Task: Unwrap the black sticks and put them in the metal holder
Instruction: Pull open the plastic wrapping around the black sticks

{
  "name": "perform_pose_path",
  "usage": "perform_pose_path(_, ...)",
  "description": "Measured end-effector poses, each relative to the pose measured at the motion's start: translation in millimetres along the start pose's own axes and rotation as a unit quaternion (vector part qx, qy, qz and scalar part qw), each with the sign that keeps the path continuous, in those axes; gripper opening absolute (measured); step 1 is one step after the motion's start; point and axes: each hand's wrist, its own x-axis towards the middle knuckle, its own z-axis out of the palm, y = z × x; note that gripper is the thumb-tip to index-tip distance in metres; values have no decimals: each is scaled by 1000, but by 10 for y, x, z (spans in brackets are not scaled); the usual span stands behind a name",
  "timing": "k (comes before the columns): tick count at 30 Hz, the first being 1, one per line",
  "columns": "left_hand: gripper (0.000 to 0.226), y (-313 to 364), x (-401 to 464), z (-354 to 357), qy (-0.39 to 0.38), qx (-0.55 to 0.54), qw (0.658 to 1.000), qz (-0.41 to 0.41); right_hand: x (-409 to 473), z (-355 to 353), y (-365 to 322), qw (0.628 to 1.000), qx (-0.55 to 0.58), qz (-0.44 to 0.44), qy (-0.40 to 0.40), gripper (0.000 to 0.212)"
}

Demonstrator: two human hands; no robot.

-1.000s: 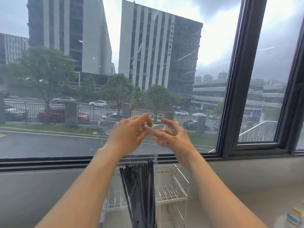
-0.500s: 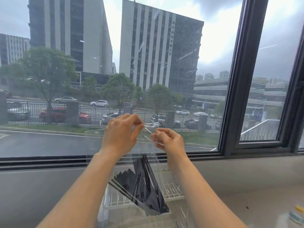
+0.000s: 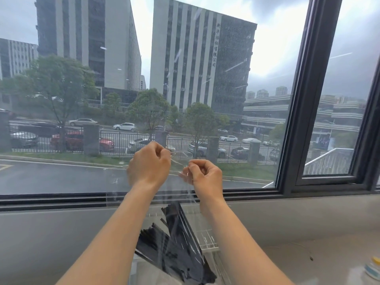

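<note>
I hold a clear plastic wrapper up in front of the window. My left hand pinches its top edge on the left, and my right hand pinches the top edge a little lower on the right. The black sticks hang inside the bag's lower part, fanned out and leaning to the left. Behind and below them stands the white wire metal holder, mostly hidden by the sticks and my forearms.
A large window with a dark frame fills the upper view, above a grey sill wall. A pale countertop extends to the right, with a small yellow and blue object at its right edge.
My two hands have pulled apart at the top of the wrapper. The sticks, earlier hanging straight down in a tight bundle, have fanned out and tilted to the left.
</note>
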Motion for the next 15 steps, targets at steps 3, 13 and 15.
perform_pose_path(3,24,18,-43,-3,-35,62,980,186,29,-23,22,1000,-7,-5,8,5)
perform_pose_path(13,12,-62,70,-79,-96,74,982,145,114,-141,132,995,-91,-33,0,9)
perform_pose_path(15,13,-115,102,-83,-103,38,985,134,130,-152,134,992,-116,-44,-3,10)
